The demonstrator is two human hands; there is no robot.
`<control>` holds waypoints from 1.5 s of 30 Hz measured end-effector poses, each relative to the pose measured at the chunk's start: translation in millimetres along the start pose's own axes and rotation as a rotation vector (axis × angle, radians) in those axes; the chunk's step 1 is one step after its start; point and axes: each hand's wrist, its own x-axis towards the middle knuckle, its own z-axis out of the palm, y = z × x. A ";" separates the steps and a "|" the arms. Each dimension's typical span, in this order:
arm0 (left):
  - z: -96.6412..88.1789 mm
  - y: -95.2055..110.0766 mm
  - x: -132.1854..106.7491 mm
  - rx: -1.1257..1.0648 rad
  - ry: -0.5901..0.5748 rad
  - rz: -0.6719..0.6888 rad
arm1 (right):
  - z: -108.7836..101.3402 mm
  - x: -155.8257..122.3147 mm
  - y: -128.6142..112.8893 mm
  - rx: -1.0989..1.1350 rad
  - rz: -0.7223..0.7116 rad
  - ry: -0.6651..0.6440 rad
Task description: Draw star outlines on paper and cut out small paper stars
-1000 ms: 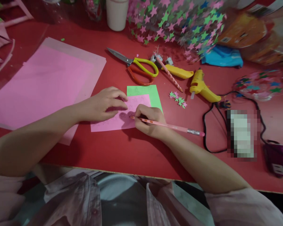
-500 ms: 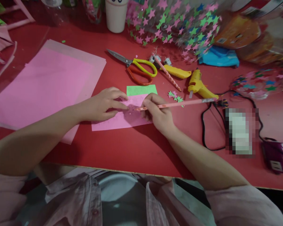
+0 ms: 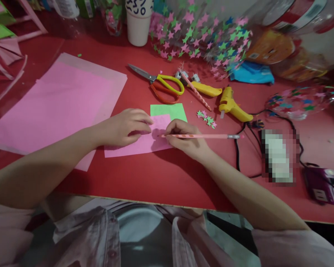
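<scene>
My right hand (image 3: pixel 187 140) grips a pink patterned pencil (image 3: pixel 215 136), its tip close to the small pink paper (image 3: pixel 139 146). Whether the tip touches the sheet I cannot tell. With fingers somewhat apart, my left hand (image 3: pixel 122 128) rests on the same pink paper, holding nothing. A green paper piece (image 3: pixel 168 109) sticks out behind it. Scissors (image 3: pixel 164 85) with yellow and orange handles lie beyond. To the right of the papers is a small group of green and pink paper stars (image 3: pixel 207 119).
Large pink sheets (image 3: pixel 69 100) cover the left side. At the right lie a yellow glue gun (image 3: pixel 232 105) with a black cord, a second pencil (image 3: pixel 196 91), a blurred-out object (image 3: pixel 280 155) and a purple box (image 3: pixel 323 181). A white cup (image 3: pixel 138 29) and star-covered plastic stand behind.
My right hand has shifted slightly down, and the pencil now lies more nearly level. My left hand stays on the pink paper. The whole view has tilted up a little.
</scene>
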 end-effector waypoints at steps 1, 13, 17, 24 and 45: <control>0.3 0.0 0.1 0.008 -0.004 -0.002 | 1.1 -1.2 3.9 0.009 -0.001 0.020; 1.4 -1.3 -2.4 -0.007 -0.042 -0.026 | 0.9 -2.4 13.3 -0.056 -0.123 -0.029; 0.7 -0.8 -2.0 -0.020 -0.045 -0.042 | 0.6 -2.9 14.7 -0.039 -0.149 -0.064; 0.4 -0.3 -1.6 -0.011 -0.046 -0.035 | 3.4 -2.0 12.0 -0.081 -0.107 -0.016; 0.3 -1.9 -1.6 0.008 -0.054 -0.023 | 4.7 1.2 15.4 -0.087 -0.157 0.065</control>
